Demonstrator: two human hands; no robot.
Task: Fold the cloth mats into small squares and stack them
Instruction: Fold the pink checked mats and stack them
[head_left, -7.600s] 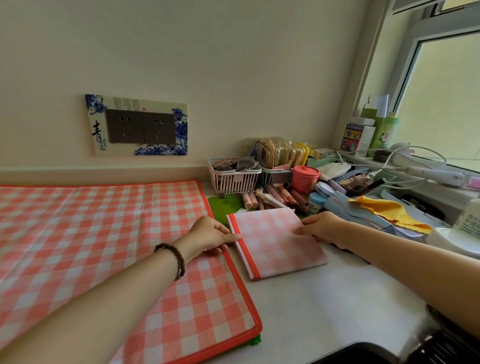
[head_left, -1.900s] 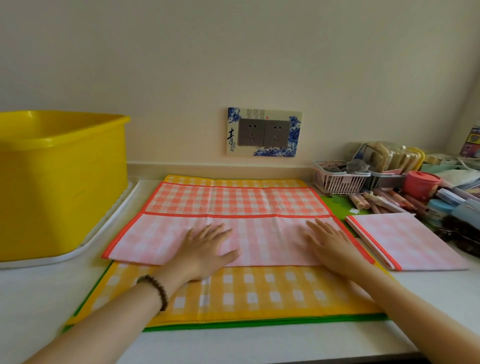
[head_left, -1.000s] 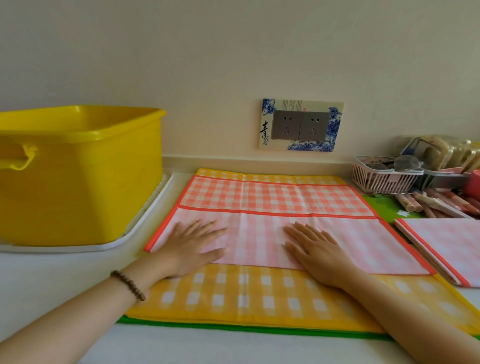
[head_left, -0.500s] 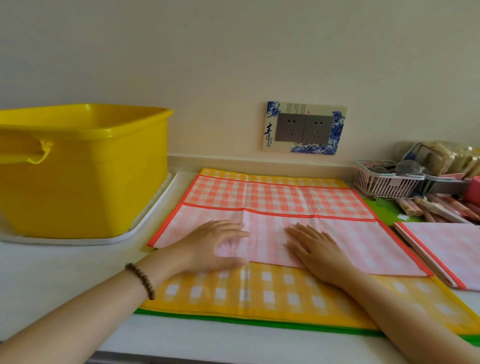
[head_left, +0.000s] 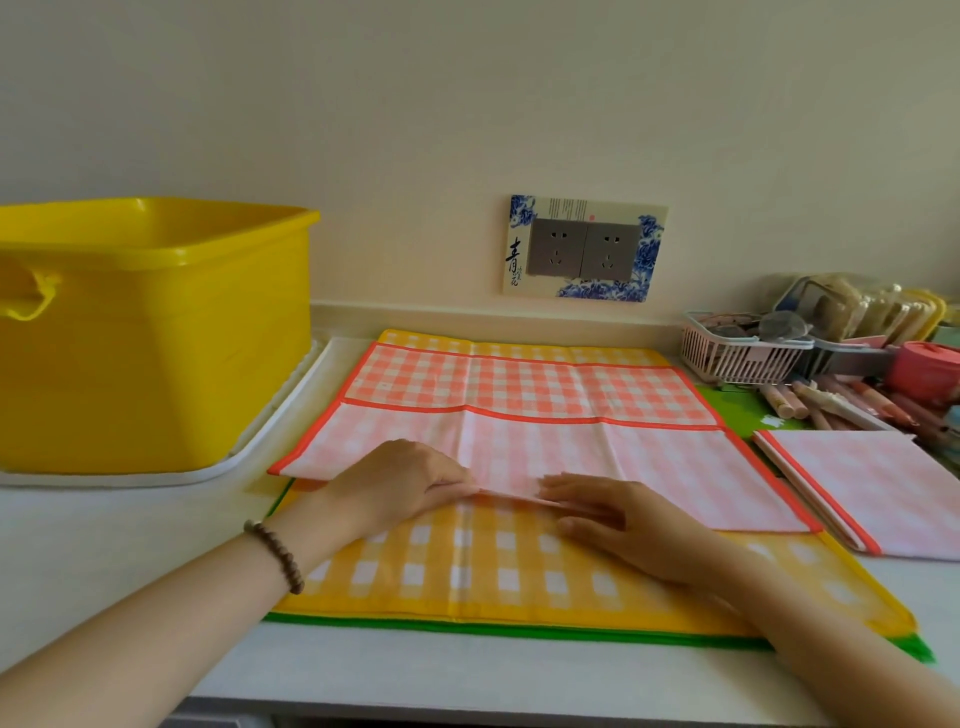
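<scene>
Both hands sit at the near fold of the red checked mat (head_left: 519, 447). The left hand (head_left: 400, 483) curls its fingers round that edge, and the right hand (head_left: 608, 512) lies just beside it, fingers straight, pressing down. Half a second ago both palms lay spread on the mat, smoothing; now the left has gathered the edge (probably starting the next fold). Beneath lie a yellow checked mat (head_left: 493, 571) and a green mat (head_left: 467, 626); right of the right hand waits one folded square (head_left: 872, 493). The left fingertips are tucked from sight.
</scene>
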